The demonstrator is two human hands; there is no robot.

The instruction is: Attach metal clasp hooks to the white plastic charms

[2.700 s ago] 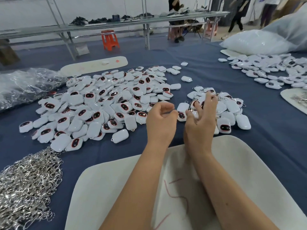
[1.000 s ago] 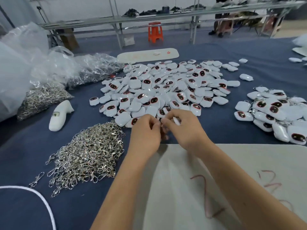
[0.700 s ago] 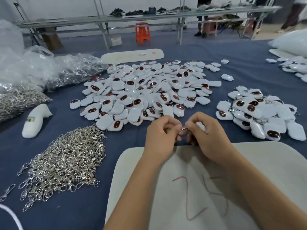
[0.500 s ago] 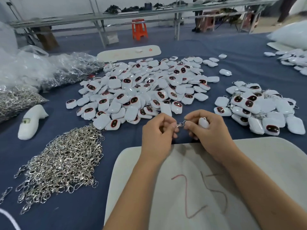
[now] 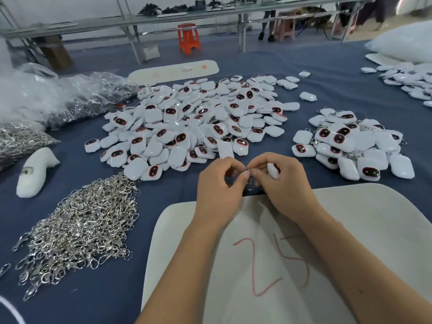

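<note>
My left hand point(image 5: 219, 183) and my right hand point(image 5: 282, 181) meet fingertip to fingertip above the near edge of the blue table. Between them a small metal clasp hook point(image 5: 249, 174) is pinched by my left thumb and finger. A white plastic charm point(image 5: 273, 171) sits in my right hand, mostly hidden by the curled fingers. A big heap of white charms point(image 5: 196, 122) with dark red-rimmed faces lies just beyond. A smaller heap of charms with hooks point(image 5: 350, 146) lies to the right. A pile of loose silver clasp hooks point(image 5: 79, 220) lies at my left.
A white board point(image 5: 350, 230) marked with red numbers lies under my forearms. A white foam piece point(image 5: 35, 171) and clear bags of hooks point(image 5: 70, 99) sit at the left. More charms point(image 5: 411, 83) and a white bag point(image 5: 402, 43) are far right. An orange stool point(image 5: 189, 38) stands beyond.
My view has swung from the right heap back to the centre. My hands moved near the board's edge and now hold a clasp hook and a charm close together.
</note>
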